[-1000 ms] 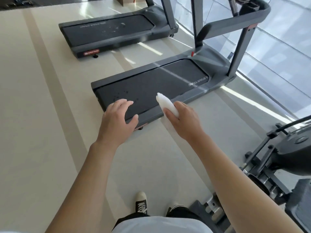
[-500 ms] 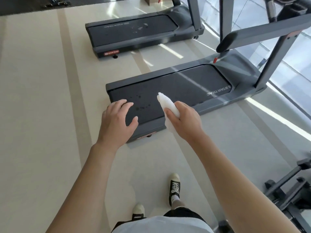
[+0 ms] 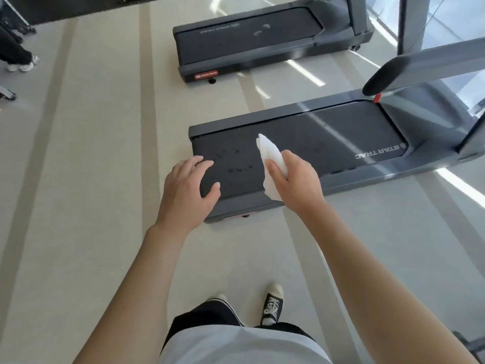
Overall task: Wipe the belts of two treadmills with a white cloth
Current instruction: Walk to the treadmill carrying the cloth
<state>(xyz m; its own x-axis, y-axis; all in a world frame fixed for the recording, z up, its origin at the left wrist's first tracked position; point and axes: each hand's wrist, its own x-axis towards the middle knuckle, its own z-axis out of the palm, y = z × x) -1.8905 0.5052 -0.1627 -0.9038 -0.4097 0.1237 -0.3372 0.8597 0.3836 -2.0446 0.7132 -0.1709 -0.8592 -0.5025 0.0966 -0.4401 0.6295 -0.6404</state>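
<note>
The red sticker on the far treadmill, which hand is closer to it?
Left. The left hand lies almost straight below the red sticker; the right hand is farther right.

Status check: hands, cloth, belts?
Right hand grips white cloth. Left hand open, empty. Near belt spotted, not yet wiped. Nothing in the way.

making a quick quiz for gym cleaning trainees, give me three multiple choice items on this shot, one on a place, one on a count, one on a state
1. Where do the dark droplet marks lie?
A. near dark treadmill belt
B. beige floor
C. grey handrail

2. How many treadmills show?
A. one
B. two
C. four

3. What is the state of the crumpled white cloth?
A. spread flat on the belt
B. lying on the floor
C. held in the right hand

Answers:
1 A, the spots sit on the belt's rear end.
2 B, a far grey treadmill lies beyond the near one.
3 C, the fingers curl round it, while the left hand holds nothing.
</note>
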